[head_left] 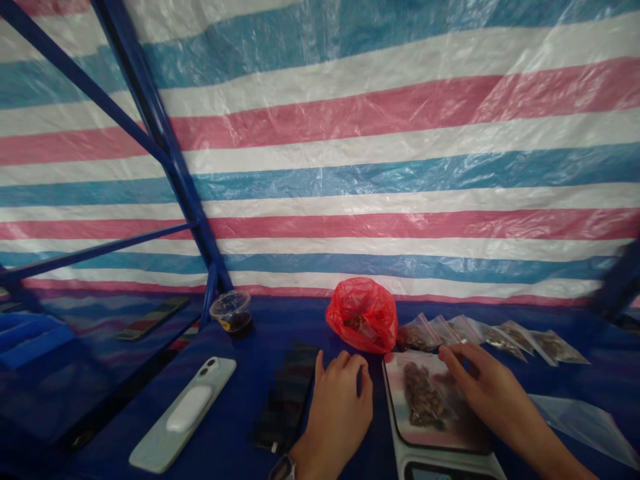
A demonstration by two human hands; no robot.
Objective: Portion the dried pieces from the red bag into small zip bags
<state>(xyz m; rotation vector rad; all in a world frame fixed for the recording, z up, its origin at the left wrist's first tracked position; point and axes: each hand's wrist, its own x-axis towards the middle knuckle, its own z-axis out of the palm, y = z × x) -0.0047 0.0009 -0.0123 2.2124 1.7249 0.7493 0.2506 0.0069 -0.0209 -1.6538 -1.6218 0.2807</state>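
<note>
A clear zip bag (423, 397) with brown dried pieces inside lies on the plate of a digital scale (395, 433). My right hand (487, 387) reaches over the plate from the right, its thumb and index finger pinched at the bag's upper edge. Left of the scale, my left hand (340, 400) hovers with loosely curled fingers and a gap beside the thumb; nothing shows in it. Just beyond the hands, a red plastic bag (363, 300) stands with its mouth wide and brown pieces inside. Several filled zip bags (463, 330) lie in a row behind the scale.
A dark, partly blurred phone-like object (287, 400) lies beside my left hand. Farther left are a pale phone (185, 417) and a lidded clear cup (235, 317) of dark liquid. A flat clear bag (583, 423) lies right. Blue frame bars (165, 147) rise at left before striped sheeting (400, 153).
</note>
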